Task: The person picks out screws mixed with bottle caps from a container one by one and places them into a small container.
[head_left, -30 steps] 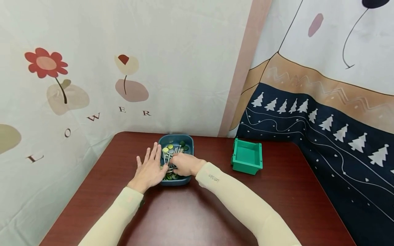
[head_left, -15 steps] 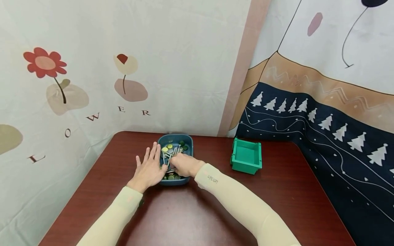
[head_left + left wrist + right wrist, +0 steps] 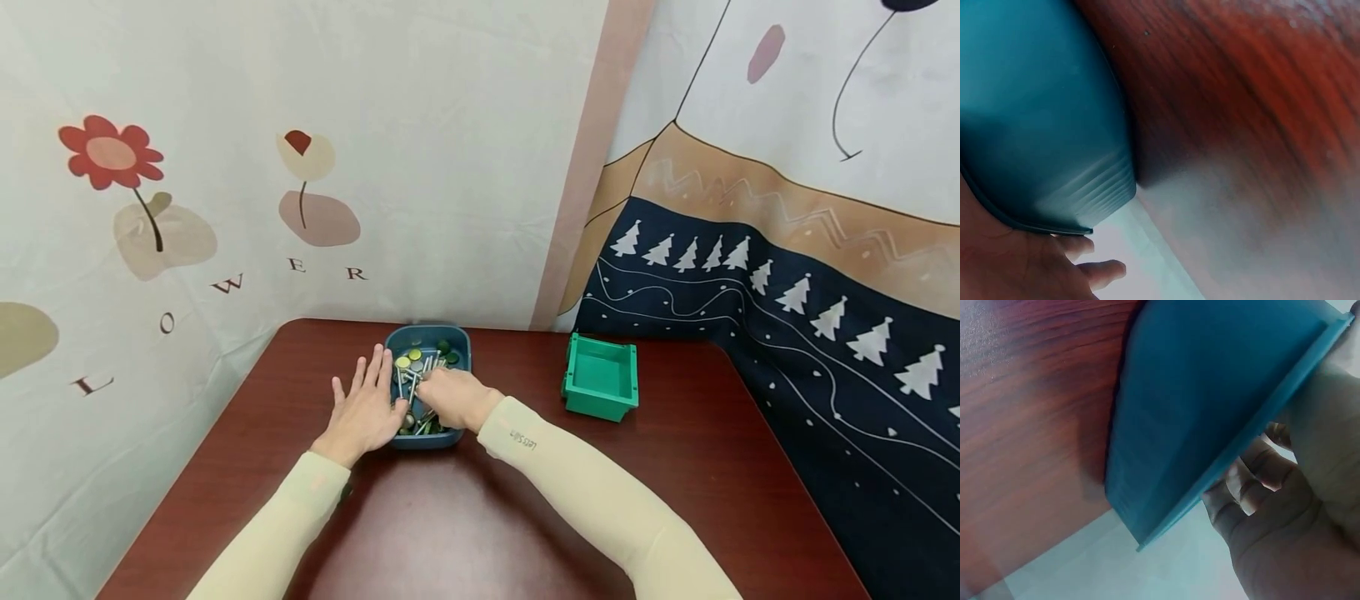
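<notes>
A blue bin (image 3: 424,444) at the far side of the table holds silver bolts (image 3: 412,388) and green and yellow discs (image 3: 403,362). My left hand (image 3: 363,417) lies along its left rim with straight fingers, the thumb reaching over the edge. In the left wrist view, that hand (image 3: 1019,269) is at the rim, beside the bin's wall (image 3: 1047,112). My right hand (image 3: 457,400) reaches over the right rim, its fingers bent down among the bolts. I cannot tell whether it holds any, as its fingertips are hidden. The right wrist view shows its fingers (image 3: 1260,464) behind the rim.
A green plastic tray (image 3: 600,407) stands on the dark red-brown table (image 3: 525,475) to the right of the bin. Behind the table hangs a printed cloth (image 3: 442,208) with flowers and letters, and a navy part with white trees is at the right.
My right hand has shifted slightly within the bin. Bolts now lie across the near end, where mostly green discs showed before. My left hand has stayed at the left rim.
</notes>
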Tool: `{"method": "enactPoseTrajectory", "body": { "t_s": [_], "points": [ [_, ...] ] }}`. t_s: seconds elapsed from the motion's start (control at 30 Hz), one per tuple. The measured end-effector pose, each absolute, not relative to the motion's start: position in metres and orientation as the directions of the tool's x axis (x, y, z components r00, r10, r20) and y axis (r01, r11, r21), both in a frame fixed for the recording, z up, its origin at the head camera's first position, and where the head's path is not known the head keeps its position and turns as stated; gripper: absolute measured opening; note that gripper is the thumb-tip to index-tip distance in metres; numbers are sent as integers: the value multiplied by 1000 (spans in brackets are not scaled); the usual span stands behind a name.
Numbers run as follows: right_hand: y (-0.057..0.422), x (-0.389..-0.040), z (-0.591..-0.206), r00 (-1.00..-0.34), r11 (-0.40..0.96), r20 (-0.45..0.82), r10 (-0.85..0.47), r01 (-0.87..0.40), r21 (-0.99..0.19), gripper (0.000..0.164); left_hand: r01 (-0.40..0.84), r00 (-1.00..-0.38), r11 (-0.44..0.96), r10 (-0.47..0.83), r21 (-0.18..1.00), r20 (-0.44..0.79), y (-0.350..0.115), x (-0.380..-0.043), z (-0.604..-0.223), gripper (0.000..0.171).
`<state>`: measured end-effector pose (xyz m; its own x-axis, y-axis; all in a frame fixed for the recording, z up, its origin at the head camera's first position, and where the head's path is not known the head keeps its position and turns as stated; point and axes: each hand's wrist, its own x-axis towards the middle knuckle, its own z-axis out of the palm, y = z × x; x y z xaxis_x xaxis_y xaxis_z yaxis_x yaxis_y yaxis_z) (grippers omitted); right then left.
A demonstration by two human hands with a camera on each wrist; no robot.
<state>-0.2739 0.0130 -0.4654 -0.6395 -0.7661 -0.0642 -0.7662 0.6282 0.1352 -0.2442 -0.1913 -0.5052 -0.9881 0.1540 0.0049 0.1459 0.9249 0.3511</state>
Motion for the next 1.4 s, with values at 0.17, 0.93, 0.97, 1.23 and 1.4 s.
{"method": "enactPoseTrajectory", "body": {
  "t_s": [0.17, 0.93, 0.97, 1.23, 1.4],
  "points": [
    [16, -273, -459, -647, 631, -66, -759, -758, 165, 14, 140, -989, 928, 149, 346, -1, -192, -245, -506, 95],
    [78, -276, -428, -691, 677, 49, -721, -718, -161, 22, 135, -990, 929, 139, 344, 14, -188, -242, -503, 93],
    [83, -275, -428, -698, 680, 53, -715, -710, -181, 21, 135, -990, 930, 139, 343, 12, -189, -241, -504, 93],
    [113, -277, -428, -741, 694, 54, -670, -650, -310, 18, 129, -991, 930, 135, 345, 4, -190, -239, -506, 93],
    [129, -278, -419, -763, 708, 58, -644, -623, -333, 17, 132, -991, 927, 135, 350, 17, -189, -239, -504, 93]
  ]
}}
